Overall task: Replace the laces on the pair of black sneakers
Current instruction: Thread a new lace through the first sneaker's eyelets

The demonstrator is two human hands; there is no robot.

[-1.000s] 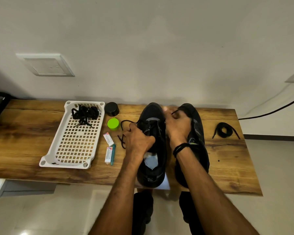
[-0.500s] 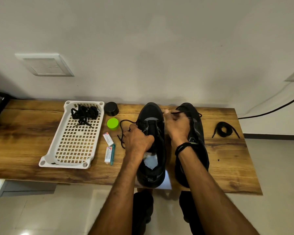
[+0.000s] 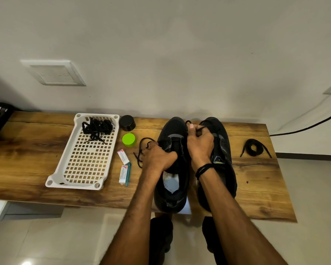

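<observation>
Wooden bench (image 3: 256,188) against wall. I see left hand (image 3: 159,157) gripping left sneaker (image 3: 173,131); right hand (image 3: 200,144) pinching black lace (image 3: 188,121) between sneakers.

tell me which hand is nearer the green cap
Left. The left hand grips a lace just right of the green cap; the right hand pinches lace farther right, past the left sneaker.

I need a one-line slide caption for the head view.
Left hand and right hand each grip the black lace at the black sneakers on a wooden table.
</observation>
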